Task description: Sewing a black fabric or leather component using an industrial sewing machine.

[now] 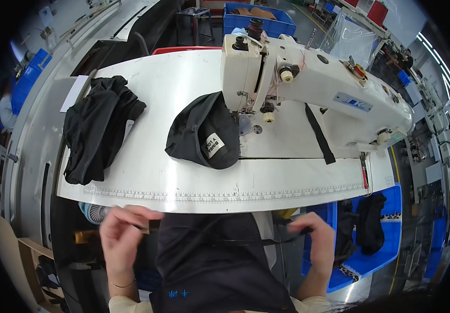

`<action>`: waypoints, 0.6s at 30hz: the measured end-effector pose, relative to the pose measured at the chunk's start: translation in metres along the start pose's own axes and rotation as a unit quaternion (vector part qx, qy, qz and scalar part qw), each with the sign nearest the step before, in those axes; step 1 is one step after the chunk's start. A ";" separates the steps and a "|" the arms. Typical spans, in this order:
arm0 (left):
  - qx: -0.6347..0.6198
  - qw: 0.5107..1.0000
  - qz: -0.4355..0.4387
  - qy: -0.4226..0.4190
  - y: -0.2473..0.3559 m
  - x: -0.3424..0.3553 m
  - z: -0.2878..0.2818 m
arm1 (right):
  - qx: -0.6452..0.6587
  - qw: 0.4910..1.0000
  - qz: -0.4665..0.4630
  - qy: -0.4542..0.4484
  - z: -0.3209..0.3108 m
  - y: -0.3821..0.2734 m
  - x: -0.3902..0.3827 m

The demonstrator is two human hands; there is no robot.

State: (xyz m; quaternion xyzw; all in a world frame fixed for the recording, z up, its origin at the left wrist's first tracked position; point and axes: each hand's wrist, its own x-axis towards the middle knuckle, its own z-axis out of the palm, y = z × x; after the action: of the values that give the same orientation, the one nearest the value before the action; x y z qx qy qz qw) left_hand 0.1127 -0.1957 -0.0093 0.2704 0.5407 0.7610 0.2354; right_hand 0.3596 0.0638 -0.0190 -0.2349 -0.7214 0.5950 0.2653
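Note:
My left hand point(123, 232) and my right hand point(313, 232) are below the table's front edge, each pinched on a thin black strap point(256, 241) stretched across my dark apron point(204, 271). On the white sewing table point(183, 182), a black fabric piece with a pale label point(188, 141) lies by the needle area of the white sewing machine point(308, 73). A pile of black fabric point(99, 130) lies at the left. A short black strip point(319, 135) lies under the machine's arm, and a red-handled tool point(364, 175) is at the right edge.
A blue bin point(394, 235) with black cloth stands low at the right, a small fan point(93, 214) under the table at the left. Behind are another blue bin point(261, 26) and a metal stool point(193, 15). Other people work at far left point(7, 109) and far right point(405, 60).

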 end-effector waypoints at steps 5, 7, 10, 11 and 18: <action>0.204 0.927 0.054 -0.310 0.007 0.032 0.069 | -0.028 0.964 -0.139 -0.227 0.071 -0.028 0.028; 0.145 0.937 0.043 -0.314 -0.002 0.044 0.078 | 0.070 0.971 -0.127 -0.192 0.086 -0.023 0.028; -0.010 0.934 -0.116 -0.337 -0.017 0.065 0.079 | 0.183 0.968 -0.004 -0.173 0.082 -0.012 0.019; 0.001 0.933 -0.141 -0.330 -0.023 0.072 0.082 | 0.160 0.970 0.033 -0.180 0.076 -0.009 0.018; 0.327 0.883 0.092 -0.324 -0.049 0.122 0.107 | 0.267 0.956 0.100 -0.077 0.060 -0.014 0.039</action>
State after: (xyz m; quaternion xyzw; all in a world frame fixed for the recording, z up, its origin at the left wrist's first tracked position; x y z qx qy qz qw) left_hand 0.0966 -0.0274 -0.0080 0.6120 0.6250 0.4291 0.2252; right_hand 0.2900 0.0429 -0.0102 -0.1799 -0.5277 0.8054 0.2014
